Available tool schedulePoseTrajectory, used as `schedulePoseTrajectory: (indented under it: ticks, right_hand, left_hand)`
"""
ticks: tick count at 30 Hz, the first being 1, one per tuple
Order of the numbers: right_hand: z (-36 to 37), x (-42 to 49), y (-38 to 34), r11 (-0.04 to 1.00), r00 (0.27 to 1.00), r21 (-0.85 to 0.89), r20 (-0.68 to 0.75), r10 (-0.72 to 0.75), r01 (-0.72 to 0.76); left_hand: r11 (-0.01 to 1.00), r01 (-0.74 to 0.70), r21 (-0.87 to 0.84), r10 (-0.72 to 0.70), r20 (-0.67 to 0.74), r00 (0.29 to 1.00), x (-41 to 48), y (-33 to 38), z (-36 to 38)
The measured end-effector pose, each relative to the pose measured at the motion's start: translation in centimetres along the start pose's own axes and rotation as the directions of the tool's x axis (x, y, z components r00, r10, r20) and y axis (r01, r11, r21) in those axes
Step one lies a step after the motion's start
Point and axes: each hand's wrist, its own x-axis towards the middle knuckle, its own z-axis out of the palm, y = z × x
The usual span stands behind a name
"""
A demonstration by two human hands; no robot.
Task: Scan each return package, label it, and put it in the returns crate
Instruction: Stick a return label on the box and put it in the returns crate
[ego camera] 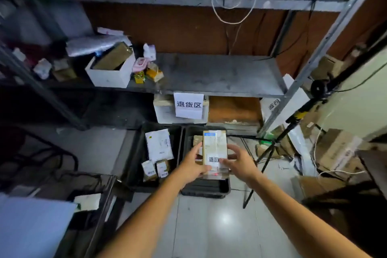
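Head view: the package (214,144) hangs below the sign (189,105), over the black crate (206,191) on the floor beneath that sign. The left hand (193,165) clasps its left edge with curled fingers. The right hand (240,160) pinches the right edge, thumb on the white return label (213,159). Labelling looks done or is being smoothed down, so the next move likely calls for lowering the package flat into the crate and letting go. Its long axis runs from the person toward the sign, labelled end nearest the person, printed face up.
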Motion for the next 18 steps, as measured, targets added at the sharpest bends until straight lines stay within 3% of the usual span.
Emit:
schedulePoseTrajectory:
  ticks: [9, 12, 18]
  right_hand:
    - [13.3, 15.4, 2.0, 0.993, 0.973, -0.11, 0.231, -0.005, 0.031]
    - [18.0, 21.8, 6.2, 0.991, 0.959, -0.13, 0.284, -0.004, 0.043]
    - [27.5, 34.3, 19.5, 0.994, 0.941, -0.102, 0.34, 0.007, 0.029]
  left_hand:
    - [0.976, 0.086, -0.2, -0.143, -0.288, 0.947, 7.6, -9.3, -11.8]
    - [0.964, 0.114, -0.239, -0.196, -0.355, 0.914, 12.5, -15.0, -14.8]
    - [0.945, 0.161, -0.286, -0.262, -0.358, 0.896, 23.2, -29.3, -19.1]
